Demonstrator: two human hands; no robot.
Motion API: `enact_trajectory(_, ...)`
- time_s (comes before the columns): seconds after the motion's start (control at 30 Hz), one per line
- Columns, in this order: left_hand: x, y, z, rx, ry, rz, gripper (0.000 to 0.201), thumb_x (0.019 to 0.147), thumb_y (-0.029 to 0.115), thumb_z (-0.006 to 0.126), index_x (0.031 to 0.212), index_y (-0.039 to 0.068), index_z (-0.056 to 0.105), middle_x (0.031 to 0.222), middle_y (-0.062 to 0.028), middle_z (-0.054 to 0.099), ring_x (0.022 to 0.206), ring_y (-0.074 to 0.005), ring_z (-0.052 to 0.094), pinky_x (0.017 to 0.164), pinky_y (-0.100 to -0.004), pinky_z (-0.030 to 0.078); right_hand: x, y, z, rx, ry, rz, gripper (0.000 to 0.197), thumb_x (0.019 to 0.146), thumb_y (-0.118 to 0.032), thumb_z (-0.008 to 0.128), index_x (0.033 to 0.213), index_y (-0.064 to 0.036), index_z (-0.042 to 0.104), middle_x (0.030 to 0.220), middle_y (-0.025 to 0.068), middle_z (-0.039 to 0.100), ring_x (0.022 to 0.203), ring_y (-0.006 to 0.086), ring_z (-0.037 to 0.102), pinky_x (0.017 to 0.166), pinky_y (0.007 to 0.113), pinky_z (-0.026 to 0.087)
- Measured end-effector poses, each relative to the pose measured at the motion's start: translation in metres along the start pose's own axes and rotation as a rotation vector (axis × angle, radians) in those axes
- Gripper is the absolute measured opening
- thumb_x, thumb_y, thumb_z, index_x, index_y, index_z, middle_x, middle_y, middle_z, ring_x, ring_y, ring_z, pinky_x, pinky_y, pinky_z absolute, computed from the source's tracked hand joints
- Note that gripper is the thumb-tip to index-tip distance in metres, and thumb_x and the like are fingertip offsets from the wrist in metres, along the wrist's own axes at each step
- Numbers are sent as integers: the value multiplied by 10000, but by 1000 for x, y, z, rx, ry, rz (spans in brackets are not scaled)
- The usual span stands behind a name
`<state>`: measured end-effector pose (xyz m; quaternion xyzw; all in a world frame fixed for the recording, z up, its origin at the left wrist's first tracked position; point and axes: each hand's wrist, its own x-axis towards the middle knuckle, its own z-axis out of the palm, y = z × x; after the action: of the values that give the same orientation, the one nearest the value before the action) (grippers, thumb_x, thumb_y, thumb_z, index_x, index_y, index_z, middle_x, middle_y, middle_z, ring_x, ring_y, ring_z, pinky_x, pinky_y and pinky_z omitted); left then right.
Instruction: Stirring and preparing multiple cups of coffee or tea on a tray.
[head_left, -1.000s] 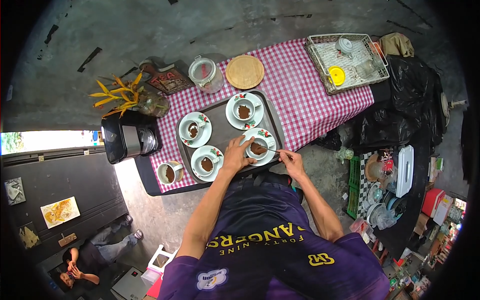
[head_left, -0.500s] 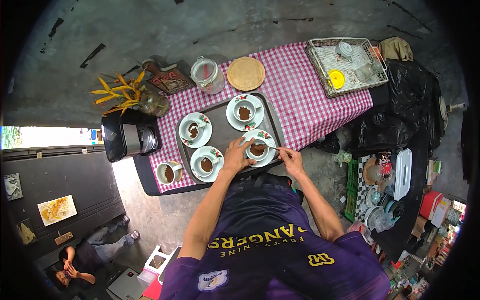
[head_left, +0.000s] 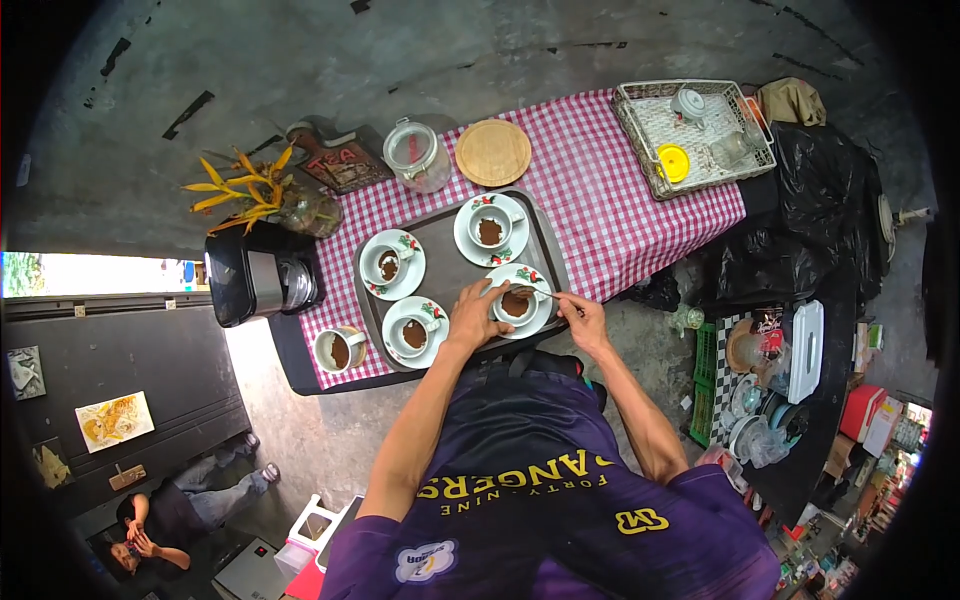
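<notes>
My left hand (head_left: 474, 318) curls around the left side of a white cup (head_left: 521, 326) with brown powder in it. The cup stands on a white saucer (head_left: 514, 270) with a red and green pattern, at the near right of a dark tray (head_left: 455, 265). Pinched in my right hand (head_left: 584, 322) is the handle of a metal spoon (head_left: 543, 294), whose bowl end reaches over the cup. Three more cups on saucers share the tray: one at the back (head_left: 490, 213), one at the left (head_left: 370, 264) and one at the near left (head_left: 402, 345), each with brown powder inside.
Left of the tray stands a mug (head_left: 325, 352) of brown powder. Behind are a glass jar (head_left: 418, 172), a round wooden board (head_left: 493, 153), a small sign (head_left: 350, 165) and a flower vase (head_left: 310, 211). A wicker basket (head_left: 657, 185) sits at the far right. Someone reclines lower left (head_left: 210, 500).
The spoon has shifted slightly at the cup's upper rim. Both hands keep nearly the same places, and the view has shifted a little.
</notes>
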<state>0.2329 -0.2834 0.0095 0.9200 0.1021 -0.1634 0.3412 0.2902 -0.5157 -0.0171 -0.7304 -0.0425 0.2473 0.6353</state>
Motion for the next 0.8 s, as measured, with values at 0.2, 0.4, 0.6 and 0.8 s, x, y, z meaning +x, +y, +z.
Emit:
enact_trajectory(0.2, 1, 2, -3, -9, 1, 13, 914, 507, 318, 887, 1342, 237, 527, 1396, -108, 448, 1277, -337, 406, 1046, -447, 378, -6, -10, 3, -117, 48, -75, 296, 932, -274, 613, 1069, -23, 690, 746, 35, 618, 705, 135, 562, 671, 255, 449)
enact_trajectory(0.4, 1, 2, -2, -2, 1, -3, 898, 527, 288, 884, 1346, 272, 516, 1411, -89, 436, 1278, -312, 408, 1033, -452, 384, -1, -27, 21, -865, 10, -473, 161, 880, -177, 611, 939, -52, 694, 768, 94, 612, 784, 272, 557, 709, 368, 484)
enact_trajectory(0.6, 1, -3, 0, -7, 14, 8, 908, 518, 298, 886, 1347, 269, 515, 1402, -92, 446, 1271, -314, 414, 1025, -457, 388, 6, -39, 43, -981, -38, -545, 138, 850, -161, 606, 883, -49, 680, 815, 114, 624, 843, 292, 565, 692, 391, 506)
enact_trajectory(0.8, 1, 0, 0, -8, 9, 11, 902, 524, 294, 883, 1347, 266, 516, 1394, -94, 454, 1271, -317, 414, 1024, -450, 391, 5, -47, 39, -1125, -212, -455, 139, 808, -129, 619, 862, -10, 666, 852, 127, 630, 857, 294, 565, 685, 402, 504)
